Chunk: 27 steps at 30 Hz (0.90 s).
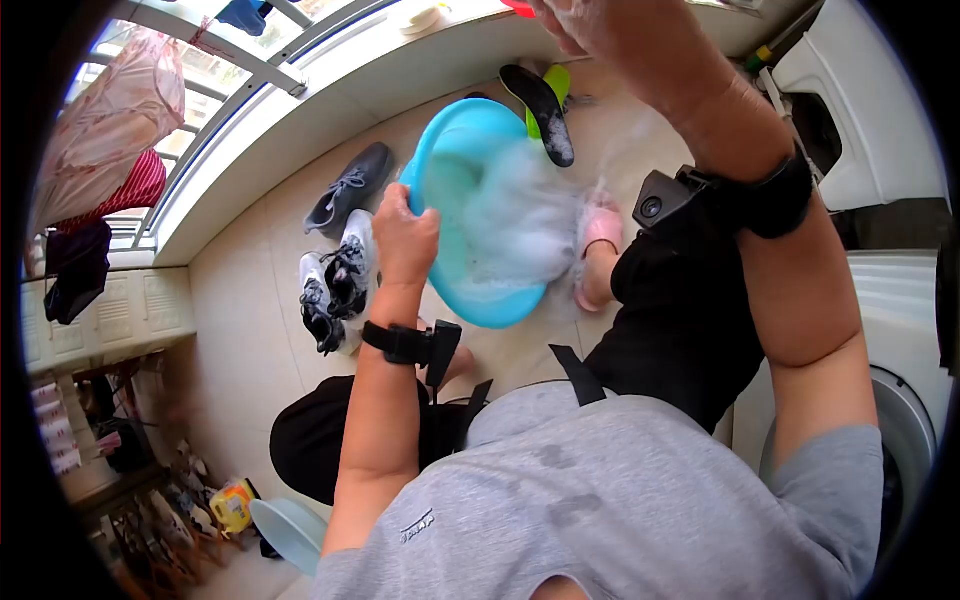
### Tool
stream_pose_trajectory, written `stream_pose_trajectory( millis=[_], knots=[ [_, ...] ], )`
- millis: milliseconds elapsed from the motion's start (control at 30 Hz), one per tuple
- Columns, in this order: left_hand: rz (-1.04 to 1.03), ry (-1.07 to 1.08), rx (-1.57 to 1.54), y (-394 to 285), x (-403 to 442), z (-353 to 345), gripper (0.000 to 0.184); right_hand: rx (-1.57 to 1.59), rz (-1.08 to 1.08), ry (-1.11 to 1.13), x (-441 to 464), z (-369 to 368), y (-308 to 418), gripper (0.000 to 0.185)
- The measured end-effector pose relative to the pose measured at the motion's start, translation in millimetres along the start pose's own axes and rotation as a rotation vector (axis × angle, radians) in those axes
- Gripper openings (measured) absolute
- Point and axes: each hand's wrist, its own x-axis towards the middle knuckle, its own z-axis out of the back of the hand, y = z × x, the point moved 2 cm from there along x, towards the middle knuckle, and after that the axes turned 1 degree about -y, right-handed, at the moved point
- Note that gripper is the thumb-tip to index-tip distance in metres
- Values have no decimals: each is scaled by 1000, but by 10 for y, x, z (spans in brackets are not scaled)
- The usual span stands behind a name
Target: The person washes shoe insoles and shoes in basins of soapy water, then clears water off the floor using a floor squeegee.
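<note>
Left hand [405,240] closed on the nine-o'clock rim of a round, light-blue plastic basin [490,308], which lies at the grip's three o'clock; white foam [530,220] crosses its far edge. Right hand [615,40], one o'clock in view: grip cannot be determined. Embroidered-looking lettering [418,525] on the grey fabric shirt [640,480], seven o'clock, is illegible.

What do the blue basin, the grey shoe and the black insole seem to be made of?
Blue basin: probably plastic, smooth and slightly glossy, with a rounded, moulded-looking rim.
Grey shoe: likely fabric upper, matte; its surface looks soft and dull.
Black insole: perhaps foam, dull and thin; suds leave its covering unclear.
</note>
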Motion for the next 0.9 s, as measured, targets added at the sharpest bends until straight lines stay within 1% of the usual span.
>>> stream_pose_trajectory(
  millis=[67, 100, 133, 167, 200, 267, 300, 367, 400, 433, 467, 500, 533, 567, 600, 667, 700, 767, 900],
  knots=[
    [-36, -21, -27, -114, 6, -19, 15, -184, -111, -88, -38, 24, -25, 33],
    [-21, -10, -34, -100, -69, -1, 15, -188, -131, -84, -78, 8, -29, 33],
    [-11, 20, -45, -101, -111, 23, 15, -149, -132, -52, -120, 50, -44, 33],
    [-31, 11, -62, -113, -16, 20, 15, -123, -85, -10, -78, 84, -34, 32],
    [-32, 11, -65, -172, -20, 3, 15, -127, -85, -10, -64, 106, -33, 32],
    [-118, 39, -123, -324, -69, -23, 16, -160, -17, -29, -58, 124, -32, 32],
    [-119, 44, -121, -416, -85, -41, 16, -158, -19, -33, -64, 121, -29, 32],
    [-184, 124, -116, -654, -119, -101, 18, -157, 43, -59, -79, 121, 10, 33],
    [-218, 154, -131, -769, -141, -142, 21, -157, 46, -64, -90, 141, 29, 33],
    [-238, 183, -137, -881, -165, -184, 24, -137, 1, -45, -100, 159, 36, 33],
    [-248, 207, -184, -998, -193, -220, 25, -116, -44, -26, -109, 175, 39, 34],
    [-260, 232, -230, -1109, -214, -244, 28, -118, -44, -31, -119, 194, 51, 34],
    [-263, 237, -233, -1210, -220, -248, 28, -32, -36, 19, -131, 202, 62, 35],
    [-228, 330, -253, -1300, -230, -263, 29, 55, -27, 68, -148, 209, 72, 35],
    [-191, 426, -273, -1347, -247, -289, 31, 52, -28, 61, -156, 216, 70, 35],
    [-213, 442, -307, -1385, -256, -341, 31, -66, -46, -16, -146, 217, 48, 36],
    [-231, 450, -340, -1400, -260, -368, 31, -68, -49, -23, -157, 208, 55, 36],
    [-228, 456, -372, -1387, -262, -415, 31, -76, 61, -34, -189, 188, 113, 35],
    [-193, 475, -415, -1375, -246, -405, 31, -22, 61, -38, -210, 206, 120, 35]
  ],
)
